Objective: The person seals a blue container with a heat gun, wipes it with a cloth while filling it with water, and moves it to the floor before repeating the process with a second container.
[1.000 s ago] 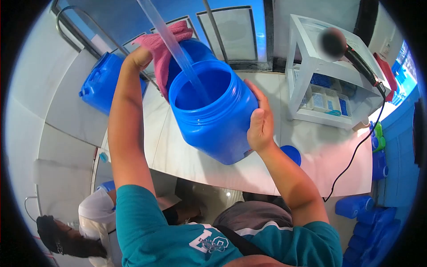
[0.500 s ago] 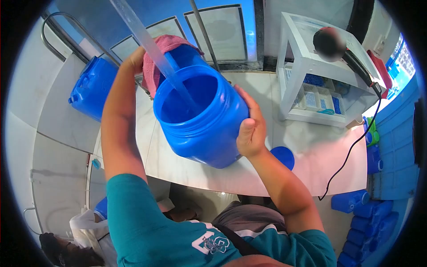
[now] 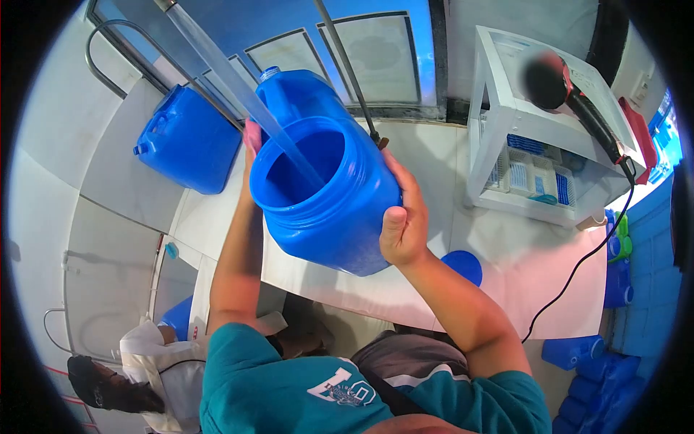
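Note:
A large blue wide-mouth container (image 3: 332,231) is tilted over the table with its opening toward me. A clear tube (image 3: 238,87) reaches into its mouth. My right hand (image 3: 406,217) rests against the container's right side, thumb and fingers apart. On the far left side, my left hand (image 3: 251,148) is mostly hidden behind the container, with a pink cloth (image 3: 252,135) showing beside it; its fingers cannot be made out. Directly behind stands a blue jug (image 3: 303,94) with a handle and cap.
A blue jerrycan (image 3: 191,141) stands at the left. On the right are a white shelf unit (image 3: 506,108), a hair dryer (image 3: 578,108) with a black cord, and a blue lid (image 3: 463,267). Another person (image 3: 159,362) is at lower left. Blue containers (image 3: 600,390) are stacked at lower right.
My left hand and the pink cloth have come down from the jug behind to the container's left side, uncovering the jug's top. The view has shifted slightly.

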